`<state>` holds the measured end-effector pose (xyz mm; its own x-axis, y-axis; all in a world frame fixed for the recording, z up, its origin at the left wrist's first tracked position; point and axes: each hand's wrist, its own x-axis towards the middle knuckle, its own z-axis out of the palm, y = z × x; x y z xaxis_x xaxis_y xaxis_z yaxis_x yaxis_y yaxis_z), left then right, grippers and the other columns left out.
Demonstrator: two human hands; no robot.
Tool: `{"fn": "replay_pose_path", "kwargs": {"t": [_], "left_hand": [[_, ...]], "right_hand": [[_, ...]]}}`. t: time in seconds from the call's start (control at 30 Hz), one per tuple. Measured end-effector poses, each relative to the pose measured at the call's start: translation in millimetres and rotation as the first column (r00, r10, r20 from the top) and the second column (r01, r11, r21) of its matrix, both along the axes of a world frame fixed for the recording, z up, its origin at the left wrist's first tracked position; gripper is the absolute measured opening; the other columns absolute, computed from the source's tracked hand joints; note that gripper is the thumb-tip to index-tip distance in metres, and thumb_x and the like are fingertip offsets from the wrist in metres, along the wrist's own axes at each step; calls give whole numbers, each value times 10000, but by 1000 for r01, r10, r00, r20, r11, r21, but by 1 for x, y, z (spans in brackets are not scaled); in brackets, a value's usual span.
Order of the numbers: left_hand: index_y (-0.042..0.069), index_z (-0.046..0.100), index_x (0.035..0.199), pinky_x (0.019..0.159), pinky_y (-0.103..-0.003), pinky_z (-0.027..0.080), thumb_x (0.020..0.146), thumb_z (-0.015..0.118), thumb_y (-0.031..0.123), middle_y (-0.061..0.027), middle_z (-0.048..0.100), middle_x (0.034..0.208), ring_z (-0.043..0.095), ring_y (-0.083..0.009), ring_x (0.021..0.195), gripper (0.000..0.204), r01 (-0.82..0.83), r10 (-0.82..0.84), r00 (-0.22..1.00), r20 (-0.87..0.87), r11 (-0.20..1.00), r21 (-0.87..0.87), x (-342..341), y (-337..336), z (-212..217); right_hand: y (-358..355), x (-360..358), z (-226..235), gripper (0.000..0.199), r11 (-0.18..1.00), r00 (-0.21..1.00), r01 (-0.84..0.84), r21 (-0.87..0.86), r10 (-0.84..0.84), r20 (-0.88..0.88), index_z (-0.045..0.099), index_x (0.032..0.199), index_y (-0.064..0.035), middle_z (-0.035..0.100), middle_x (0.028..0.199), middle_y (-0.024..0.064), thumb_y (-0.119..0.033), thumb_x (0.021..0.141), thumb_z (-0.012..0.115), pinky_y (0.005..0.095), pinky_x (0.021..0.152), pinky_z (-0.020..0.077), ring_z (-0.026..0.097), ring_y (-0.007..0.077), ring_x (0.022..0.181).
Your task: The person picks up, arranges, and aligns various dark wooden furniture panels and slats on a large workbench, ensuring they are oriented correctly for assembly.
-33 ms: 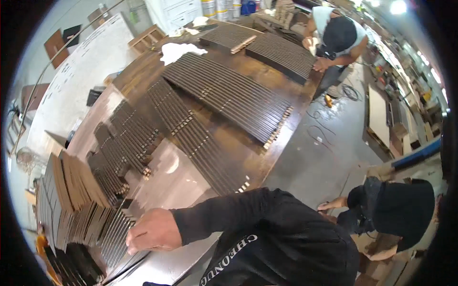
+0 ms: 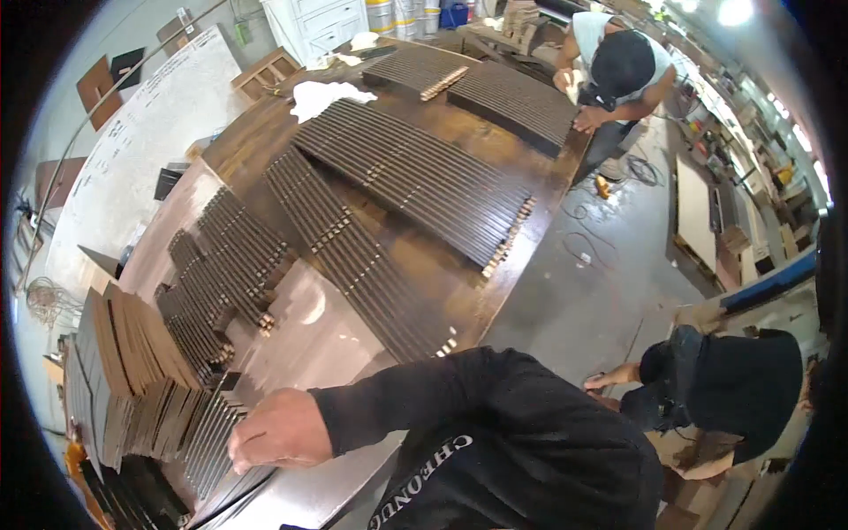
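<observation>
My right hand (image 2: 281, 430), in a black sleeve, reaches across to the lower left of the head view. Its fingers are curled and pressed together, their tips turned down and partly hidden; what they hold, if anything, does not show clearly. Right beside it lies a slanted row of narrow dark strips with pale edges (image 2: 210, 444). Thin dark strips (image 2: 231, 502) run below the hand toward the lower edge. A tall stack of brown, thin boards (image 2: 146, 349) stands just left of it. My left hand is out of view.
Dark slatted panels (image 2: 415, 181) and bundled strips (image 2: 225, 256) cover much of the long table (image 2: 340, 331). A white cloth (image 2: 329, 99) lies farther back. One co-worker (image 2: 624, 66) bends over the far end; another person (image 2: 742, 389) is at the right. Cables (image 2: 587, 238) lie on the floor.
The whole view has shifted slightly, so things sit a little farther left. My right hand stays curled beside the strips.
</observation>
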<state>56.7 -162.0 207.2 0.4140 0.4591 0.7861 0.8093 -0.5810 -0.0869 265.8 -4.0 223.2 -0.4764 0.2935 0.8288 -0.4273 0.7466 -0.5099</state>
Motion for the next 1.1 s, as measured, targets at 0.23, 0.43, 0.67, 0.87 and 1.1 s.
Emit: {"fn": "replay_pose_path", "kwargs": {"t": [0.23, 0.43, 0.67, 0.87, 1.1], "left_hand": [[53, 627, 1020, 621, -409, 477, 793, 658, 259, -155, 619, 776, 566, -329, 619, 309, -76, 71, 996, -46, 507, -859, 99, 53, -160], [51, 620, 1034, 623, -407, 478, 796, 652, 266, -154, 618, 787, 568, -326, 631, 323, 178, -159, 983, 88, 746, -641, 200, 269, -70], [49, 611, 1050, 625, -406, 479, 799, 645, 273, -154, 617, 800, 571, -322, 644, 338, 243, -211, 970, 122, 820, -518, 319, 433, 32], [47, 604, 1064, 626, -404, 479, 802, 639, 280, -154, 616, 811, 573, -320, 656, 352, 190, -166, 982, 94, 817, -544, 345, 474, 55], [45, 595, 1080, 628, -403, 480, 805, 633, 287, -154, 615, 824, 576, -316, 670, 368, 160, -142, 987, 76, 815, -556, 337, 481, 57]], "right_hand": [[5, -5, -7, 87, 998, 997, 55, 16, -54, -51, 622, 867, -119, 622, 875, 29, -124, 848, 537, 352, 633, 480, 615, 221, 794], [25, -48, -30, 384, 994, 947, -28, 106, -8, 320, 556, 1247, -156, 566, 1227, 119, -374, 945, 462, 393, 880, 443, 545, 217, 1072], [51, -48, -31, 347, 862, 902, -62, -503, 264, 342, 612, 1150, -128, 615, 1106, 82, -360, 953, 446, 372, 798, 451, 573, 217, 942], [56, -55, -40, 364, 784, 903, -99, -613, 330, 276, 623, 1129, -112, 634, 1046, 71, -370, 959, 430, 362, 768, 445, 577, 203, 883], [65, -87, -71, 388, 772, 948, -118, -624, 275, 161, 632, 1110, -94, 654, 993, 59, -382, 964, 418, 352, 743, 441, 582, 180, 833]]}}
